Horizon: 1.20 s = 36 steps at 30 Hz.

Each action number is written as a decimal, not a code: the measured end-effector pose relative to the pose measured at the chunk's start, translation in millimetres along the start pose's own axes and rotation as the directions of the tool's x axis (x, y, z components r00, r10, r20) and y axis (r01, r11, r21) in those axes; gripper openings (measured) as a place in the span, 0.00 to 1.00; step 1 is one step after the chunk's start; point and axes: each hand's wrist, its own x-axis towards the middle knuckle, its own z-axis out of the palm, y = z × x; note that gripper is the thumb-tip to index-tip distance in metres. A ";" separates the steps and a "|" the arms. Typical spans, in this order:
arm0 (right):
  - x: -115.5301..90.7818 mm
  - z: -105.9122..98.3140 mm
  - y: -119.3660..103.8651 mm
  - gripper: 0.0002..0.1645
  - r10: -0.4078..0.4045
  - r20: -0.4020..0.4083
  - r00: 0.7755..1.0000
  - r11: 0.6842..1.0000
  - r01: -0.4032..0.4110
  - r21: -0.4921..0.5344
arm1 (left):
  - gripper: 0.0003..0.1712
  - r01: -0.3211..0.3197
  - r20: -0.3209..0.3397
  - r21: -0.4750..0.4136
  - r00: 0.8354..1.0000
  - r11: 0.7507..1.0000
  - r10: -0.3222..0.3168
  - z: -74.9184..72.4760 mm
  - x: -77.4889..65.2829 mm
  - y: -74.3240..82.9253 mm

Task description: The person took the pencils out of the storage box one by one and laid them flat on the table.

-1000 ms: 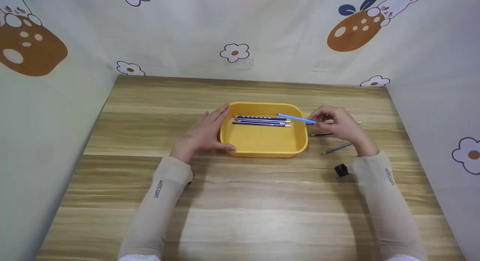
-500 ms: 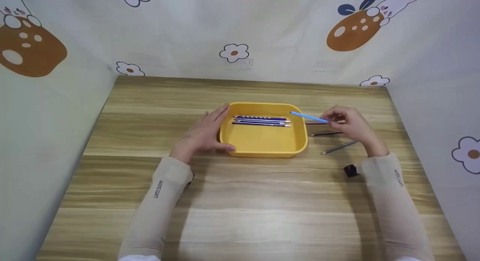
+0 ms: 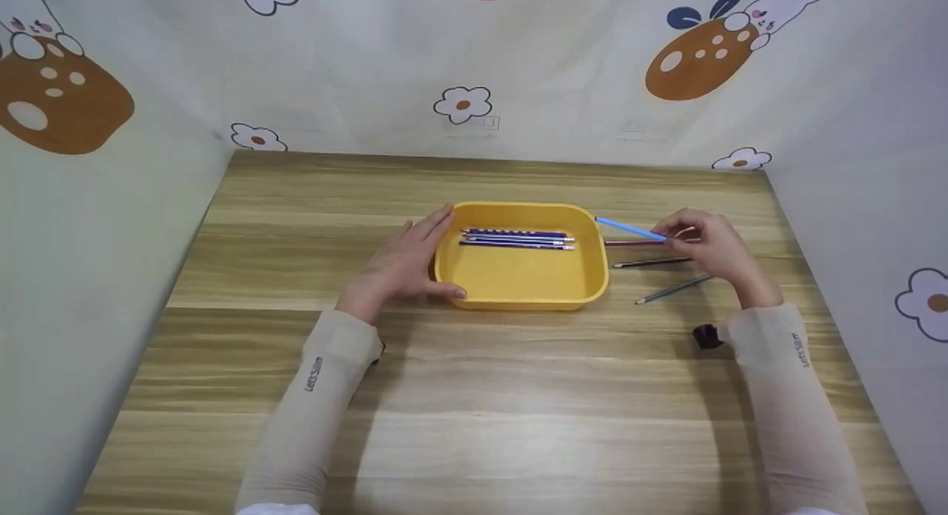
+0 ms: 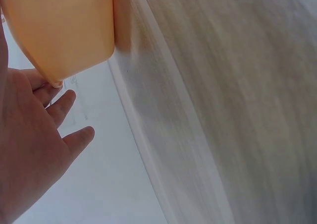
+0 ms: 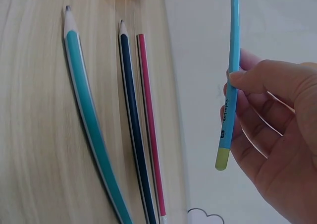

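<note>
In the head view my left hand (image 3: 400, 267) rests against the left end of a yellow tray (image 3: 522, 304), fingers along the far corner and thumb on the near rim. The left wrist view shows its fingers extended beside the tray wall (image 4: 59, 26). Several dark blue and striped pencils (image 3: 516, 244) lie together inside the tray. My right hand (image 3: 707, 241) pinches a light blue pencil (image 5: 231, 105) between thumb and fingers. One end of it is yellow-green. It is held above the table, just right of the tray.
Three pencils lie on the wooden table right of the tray: a red one (image 5: 150, 115), a dark blue one (image 5: 131, 100) and a teal one (image 5: 89, 110). Patterned cloth walls (image 3: 355, 70) enclose the table's back and sides.
My right hand has moved rightward with the light blue pencil, whose tip has shifted from over the tray to its right rim. My left hand and the tray stay put.
</note>
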 end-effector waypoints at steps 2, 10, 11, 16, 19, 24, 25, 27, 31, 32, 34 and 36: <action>1.0 -2.1 3.5 0.10 0.002 -0.004 1.000 1.000 -0.002 0.007 | 0.74 0.002 -0.002 0.002 1.000 1.000 -0.002 0.0 0.2 -0.1; 6.2 -9.4 16.7 0.10 0.038 0.000 0.999 0.999 -0.038 -0.014 | 0.74 -0.009 0.008 0.017 1.000 1.000 0.008 -1.4 2.7 -1.7; 7.0 -10.3 17.3 0.11 0.045 0.005 0.999 0.999 -0.045 -0.025 | 0.74 -0.011 0.009 0.020 1.000 1.000 0.011 -1.7 3.1 -1.8; 11.9 -14.7 14.3 0.12 0.085 0.040 0.996 0.995 -0.083 -0.053 | 0.74 -0.011 0.014 0.027 1.000 1.000 0.011 -2.3 3.6 -2.8; 16.2 -18.6 20.4 0.12 0.106 0.065 0.992 0.993 -0.102 -0.063 | 0.74 -0.013 0.008 0.028 1.000 1.000 0.013 -1.7 3.2 -3.3; 26.3 -24.8 35.6 0.12 0.144 0.113 0.983 0.983 -0.130 -0.127 | 0.74 -0.009 -0.004 0.024 1.000 1.000 0.009 -0.9 1.6 -3.4; 28.1 -25.8 36.2 0.12 0.154 0.119 0.981 0.981 -0.137 -0.138 | 0.74 -0.008 -0.005 0.022 1.000 1.000 0.008 -0.6 1.4 -3.4; 31.6 -27.4 37.3 0.12 0.159 0.131 0.979 0.977 -0.137 -0.162 | 0.74 -0.004 -0.008 0.019 1.000 1.000 0.004 -0.2 1.8 -3.3; 39.1 -30.1 41.0 0.12 0.143 0.157 0.977 0.976 -0.113 -0.188 | 0.74 0.001 -0.005 0.016 1.000 1.000 -0.001 0.7 2.4 -2.6; 40.8 -30.6 42.0 0.12 0.136 0.168 0.976 0.976 -0.103 -0.192 | 0.74 0.003 -0.004 0.016 1.000 1.000 -0.003 0.8 2.4 -2.3; 43.8 -31.1 43.9 0.12 0.135 0.186 0.973 0.976 -0.098 -0.195 | 0.75 0.001 -0.001 0.017 1.000 1.000 -0.001 1.4 2.1 -1.8; 46.1 -31.1 45.8 0.12 0.134 0.202 0.970 0.976 -0.095 -0.195 | 0.75 -0.007 0.000 0.021 1.000 1.000 0.007 2.2 1.8 -1.5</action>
